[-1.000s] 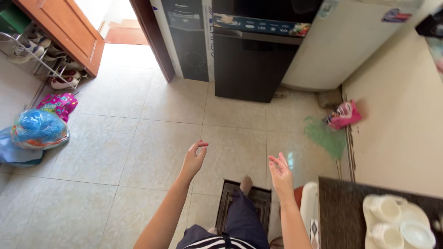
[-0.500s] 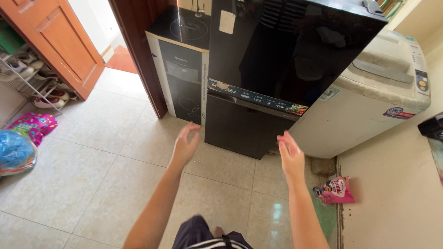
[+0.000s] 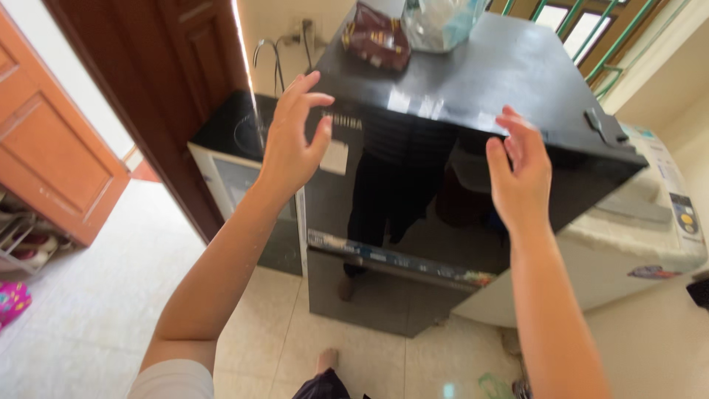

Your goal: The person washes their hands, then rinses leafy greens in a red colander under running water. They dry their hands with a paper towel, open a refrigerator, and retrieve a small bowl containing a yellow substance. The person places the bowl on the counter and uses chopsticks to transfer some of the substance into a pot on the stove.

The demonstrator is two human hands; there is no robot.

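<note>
The person's left hand (image 3: 292, 144) is raised in front of the black refrigerator (image 3: 443, 185), fingers spread and curved, holding nothing. The right hand (image 3: 519, 171) is also open and empty, the palm turned toward the left, near the upper right part of the glossy door. It is hard to tell if either hand touches the door; they seem just apart from it. The refrigerator stands between a smaller black-topped appliance (image 3: 236, 155) on the left and a white washing machine (image 3: 650, 222) on the right. On top of the refrigerator, further back, lie a dark red packet (image 3: 378, 37) and a clear plastic bag (image 3: 439, 22).
</note>
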